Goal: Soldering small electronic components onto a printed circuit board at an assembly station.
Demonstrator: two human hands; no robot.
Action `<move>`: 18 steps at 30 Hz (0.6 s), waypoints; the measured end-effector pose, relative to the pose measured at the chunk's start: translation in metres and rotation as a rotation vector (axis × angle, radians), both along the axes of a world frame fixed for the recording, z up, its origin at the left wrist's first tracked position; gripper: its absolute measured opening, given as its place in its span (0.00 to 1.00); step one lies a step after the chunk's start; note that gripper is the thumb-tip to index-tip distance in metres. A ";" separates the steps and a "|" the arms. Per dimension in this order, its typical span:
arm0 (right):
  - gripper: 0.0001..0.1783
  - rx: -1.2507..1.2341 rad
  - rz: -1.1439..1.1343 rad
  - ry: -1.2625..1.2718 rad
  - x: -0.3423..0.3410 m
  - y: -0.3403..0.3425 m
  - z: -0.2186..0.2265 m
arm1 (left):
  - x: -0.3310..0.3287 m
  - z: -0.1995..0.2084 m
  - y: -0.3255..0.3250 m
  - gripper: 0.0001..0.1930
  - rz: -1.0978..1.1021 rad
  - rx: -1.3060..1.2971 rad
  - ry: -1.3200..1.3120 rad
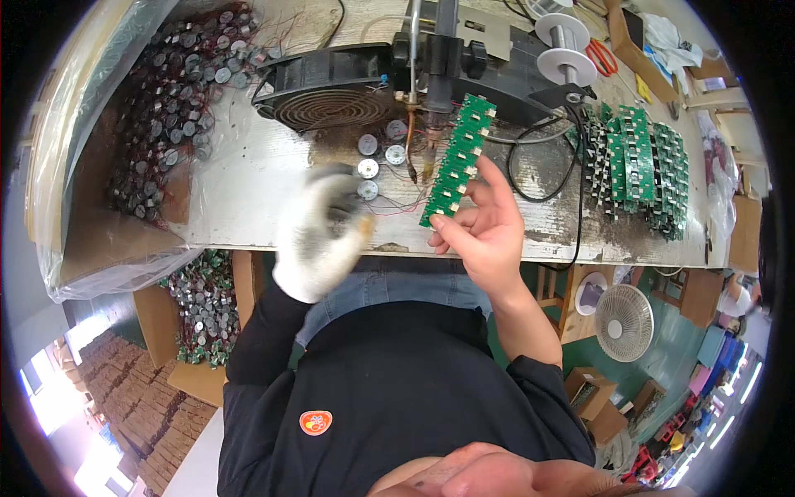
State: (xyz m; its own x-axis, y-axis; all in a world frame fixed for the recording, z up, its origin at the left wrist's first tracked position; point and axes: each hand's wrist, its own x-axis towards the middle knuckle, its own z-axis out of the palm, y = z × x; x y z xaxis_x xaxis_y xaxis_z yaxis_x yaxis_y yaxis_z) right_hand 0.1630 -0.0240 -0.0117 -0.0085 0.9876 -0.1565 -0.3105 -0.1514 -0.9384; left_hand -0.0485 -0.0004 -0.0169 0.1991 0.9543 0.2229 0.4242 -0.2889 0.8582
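Bare-skinned, my right hand (484, 219) pinches the lower end of a long green circuit board strip (458, 161) between thumb and fingers, tilted above the bench. Small white connectors line the strip's edge. My left hand (323, 236) wears a white and grey work glove and is smeared by motion, so its fingers cannot be made out. Close to the glove lie several small round silver motors (368, 169) with thin red wires reaching toward the strip. A soldering iron tip (411, 170) points down between these motors and the strip.
A black fan (331, 87) stands behind the motors. Many wired motors (178, 108) are heaped in a plastic-lined box at left. Stacked green boards (638, 170) lie at right, beside a black cable (580, 190). A solder wire spool (565, 45) stands at the back.
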 end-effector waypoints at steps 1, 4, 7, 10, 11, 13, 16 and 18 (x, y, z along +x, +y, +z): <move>0.41 0.024 -0.011 -0.001 0.001 0.000 -0.001 | -0.010 -0.002 0.003 0.16 0.098 0.076 -0.048; 0.41 0.021 -0.027 -0.017 0.004 0.001 -0.004 | -0.059 -0.001 0.039 0.17 0.394 0.387 0.344; 0.41 0.012 -0.025 -0.035 0.004 0.002 -0.003 | -0.095 0.014 0.071 0.20 0.689 0.292 0.818; 0.42 0.010 -0.014 -0.020 0.005 0.002 -0.003 | -0.131 0.010 0.095 0.18 0.658 0.045 1.001; 0.42 0.014 -0.012 -0.020 0.005 0.003 -0.002 | -0.136 0.009 0.099 0.18 0.662 0.048 0.999; 0.42 0.007 -0.012 -0.004 0.005 0.002 -0.003 | -0.140 0.008 0.103 0.16 0.588 0.017 0.987; 0.42 0.019 -0.015 -0.004 0.005 0.002 -0.006 | -0.132 0.011 0.099 0.15 0.587 0.045 1.006; 0.42 0.024 -0.019 -0.020 0.004 0.002 -0.006 | -0.128 0.018 0.097 0.16 0.563 0.002 1.019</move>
State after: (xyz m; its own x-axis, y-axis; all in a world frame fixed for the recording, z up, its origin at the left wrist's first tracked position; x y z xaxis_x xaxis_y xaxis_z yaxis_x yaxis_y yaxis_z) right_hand 0.1673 -0.0223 -0.0179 0.0134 0.9911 -0.1328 -0.2939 -0.1230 -0.9479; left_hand -0.1767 0.0964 0.0013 -0.1646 0.9648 0.2052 0.9863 0.1586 0.0454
